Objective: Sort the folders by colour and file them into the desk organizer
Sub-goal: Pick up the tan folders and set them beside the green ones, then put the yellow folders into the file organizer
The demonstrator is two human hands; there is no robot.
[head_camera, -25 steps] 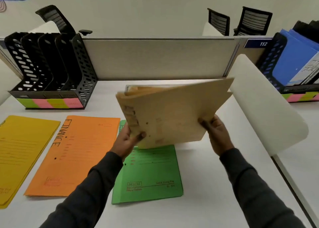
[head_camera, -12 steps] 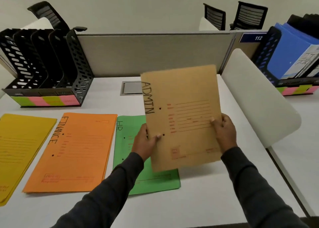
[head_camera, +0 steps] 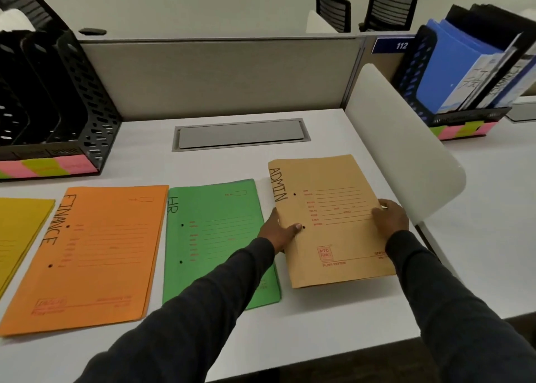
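A tan folder marked ADMIN (head_camera: pixel 333 232) lies flat on the white desk at the right end of a row. My left hand (head_camera: pixel 280 232) grips its left edge and my right hand (head_camera: pixel 390 216) grips its right edge. To its left lie a green folder marked HR (head_camera: pixel 214 237), an orange folder marked FINANCE (head_camera: pixel 95 252) and a yellow folder (head_camera: pixel 17 232) at the left edge. The black desk organizer (head_camera: pixel 87 116) with pink and green labels stands at the back left, its slots holding nothing that I can see.
A grey cable hatch (head_camera: pixel 240 134) is set into the desk behind the folders. A white divider panel (head_camera: pixel 403 148) rises on the right. Beyond it a second black organizer (head_camera: pixel 417 78) holds blue folders. A grey partition (head_camera: pixel 217 75) closes the back; chairs stand behind.
The tan folder was held up in the air and turned face up; both hands have lowered it onto the desk to the right of the green folder.
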